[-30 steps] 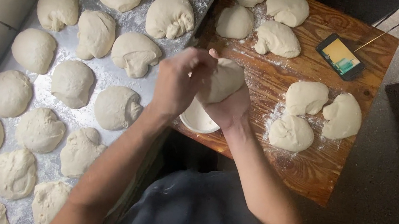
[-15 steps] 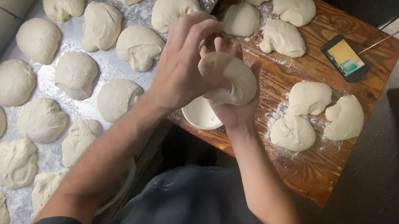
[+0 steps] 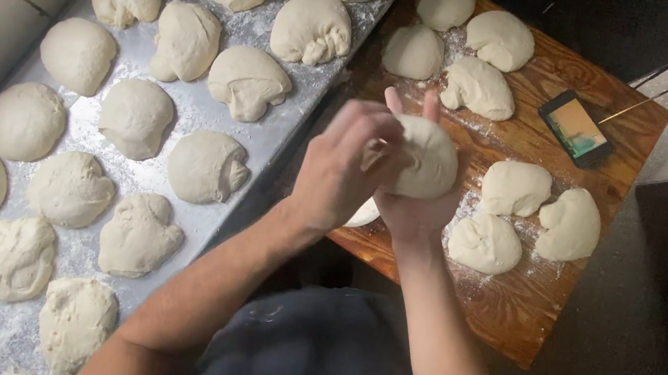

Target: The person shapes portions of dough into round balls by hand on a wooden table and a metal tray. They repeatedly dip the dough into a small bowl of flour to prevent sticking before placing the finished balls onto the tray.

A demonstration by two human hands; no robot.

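Dough ball [image 3: 426,158] sits between both hands, held above the near edge of the wooden board [image 3: 514,311]. The right hand [image 3: 422,208] cups it from beneath with fingers pointing up behind it; the left hand [image 3: 347,162] is wrapped over its near side, fingers curled against it, so both hands are closed on the piece.

Shaping looks to be the step in hand. To do it well, the judgement is to keep the cupping palm steady as a cradle and let the upper hand tuck the edges under, turning the piece a little each time so the skin tightens evenly. Pressure should stay light, since soft dough tears and sticks when squeezed.

A floured metal tray [image 3: 270,135] to the left carries many rounded pieces [image 3: 136,116], set near one another but mostly apart. On the board lie 3 unshaped lumps [image 3: 516,192] to the right and 4 more [image 3: 467,55] farther off, beside a phone [image 3: 576,128]. A small white bowl [image 3: 364,214] peeks out under the hands.
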